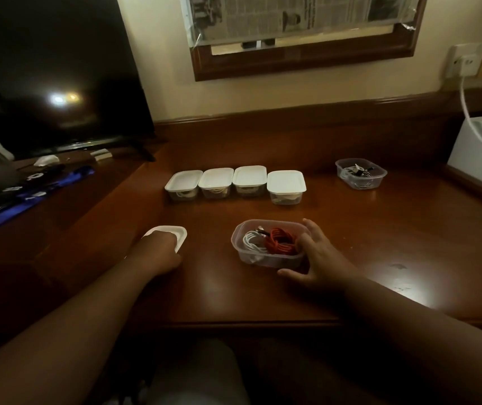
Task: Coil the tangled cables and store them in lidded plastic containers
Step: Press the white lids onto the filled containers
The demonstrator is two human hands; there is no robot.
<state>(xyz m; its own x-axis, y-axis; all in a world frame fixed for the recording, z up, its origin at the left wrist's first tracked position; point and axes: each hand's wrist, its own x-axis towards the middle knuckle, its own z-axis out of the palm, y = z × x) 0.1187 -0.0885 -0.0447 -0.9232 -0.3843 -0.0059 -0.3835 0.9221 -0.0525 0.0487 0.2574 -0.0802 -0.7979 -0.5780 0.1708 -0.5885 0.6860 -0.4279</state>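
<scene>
The open tub (269,244) at the desk's (409,229) centre holds a coiled red cable (282,242) and a white cable (251,241), and the right hand (318,255) rests at its 3 o'clock side with fingers spread, an open grip that seems to steady it for capping. At 9 o'clock the left hand (158,247) closes its grip on the loose lid (172,233), probably to bring it over. Four lidded tubs (235,182) line up at 12 o'clock, out of the way, and another uncovered tub (361,172) waits at 2 o'clock.

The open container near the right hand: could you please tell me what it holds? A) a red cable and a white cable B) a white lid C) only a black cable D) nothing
A: the open container holds a coiled red cable beside a white cable.
</scene>
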